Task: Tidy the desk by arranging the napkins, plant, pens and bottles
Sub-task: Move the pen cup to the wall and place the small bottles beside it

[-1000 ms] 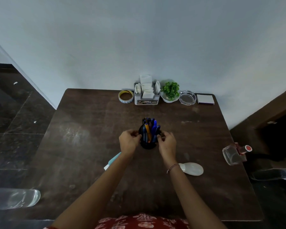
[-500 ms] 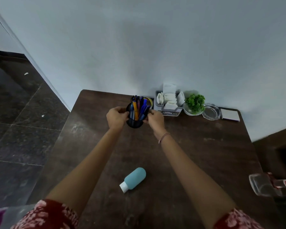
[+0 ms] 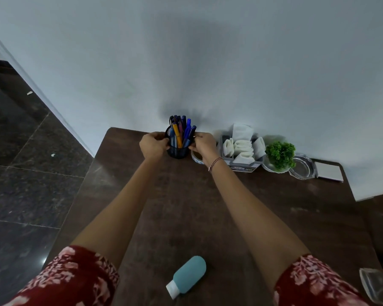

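A black mesh pen holder [image 3: 177,151] full of blue, orange and dark pens stands near the desk's far edge by the wall. My left hand [image 3: 153,145] grips its left side and my right hand [image 3: 202,144] grips its right side. To the right, a grey napkin caddy [image 3: 241,149] holds white napkins. Beside it sits a small green plant [image 3: 280,154] in a white bowl. A teal bottle [image 3: 187,276] with a white cap lies on its side near me. A clear bottle [image 3: 379,286] shows at the lower right edge.
A roll of tape [image 3: 196,159] lies partly hidden behind my right wrist. A glass ashtray [image 3: 303,167] and a white notepad [image 3: 328,172] sit right of the plant. The brown desk [image 3: 186,206] meets the wall at the back; dark tiled floor lies to the left.
Both hands have carried the pen holder from the desk's middle to the far edge, left of the tape and napkin caddy. My view has shifted forward and left.
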